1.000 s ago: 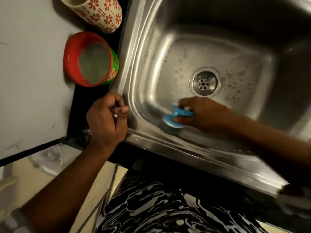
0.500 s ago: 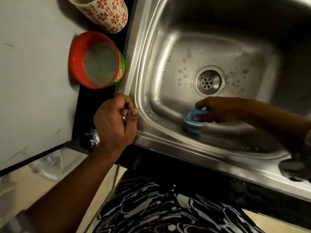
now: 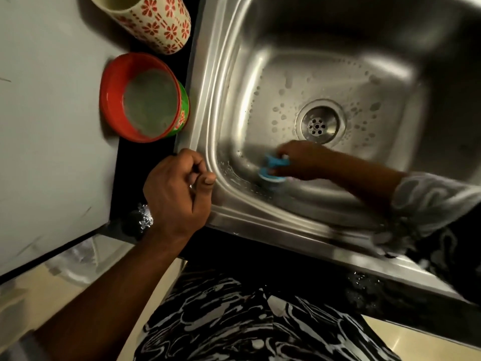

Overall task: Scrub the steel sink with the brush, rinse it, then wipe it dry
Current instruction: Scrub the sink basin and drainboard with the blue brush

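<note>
Steel sink (image 3: 208, 100) mid-scrub: right hand (image 3: 302, 160) grips the blue brush (image 3: 270, 174) at the near-left corner; left hand (image 3: 174, 191), curled empty, rests on the rim. Next, probably the remaining walls.

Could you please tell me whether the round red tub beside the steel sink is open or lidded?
Open: the round red tub has no lid on it, and its greyish-green contents show plainly from above.

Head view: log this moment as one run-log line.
phase: scrubbing | right hand grips brush at near-left corner of sink | left hand curled, resting on its rim | droplets around drain | rinse, wipe: not yet done
</note>
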